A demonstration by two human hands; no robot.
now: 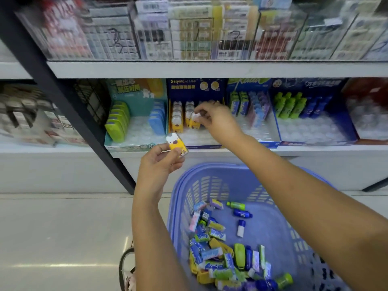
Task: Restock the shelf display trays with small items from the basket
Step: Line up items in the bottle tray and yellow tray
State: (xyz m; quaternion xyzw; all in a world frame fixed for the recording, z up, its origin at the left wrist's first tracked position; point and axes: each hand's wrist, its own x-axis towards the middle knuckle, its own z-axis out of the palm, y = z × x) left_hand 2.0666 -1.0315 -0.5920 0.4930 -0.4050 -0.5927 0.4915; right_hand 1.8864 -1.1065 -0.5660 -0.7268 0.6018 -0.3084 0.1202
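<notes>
My right hand (214,120) reaches into the dark blue display tray (210,146) on the lower shelf and pinches a small yellow and white animal-shaped item (195,120) at the second row. Two rows of the same yellow items (176,118) stand in that tray. My left hand (161,159) hovers in front of the shelf edge and holds another yellow and white item (176,143). Below, the blue plastic basket (279,211) holds several small loose items (222,253) in blue, green, yellow and purple.
A teal tray (134,143) with green and blue cases sits left of the dark blue one. To the right are blue trays (315,139) with green and blue bottles and packets. A black shelf post (69,97) slants at left. The upper shelf (210,69) carries clear boxes.
</notes>
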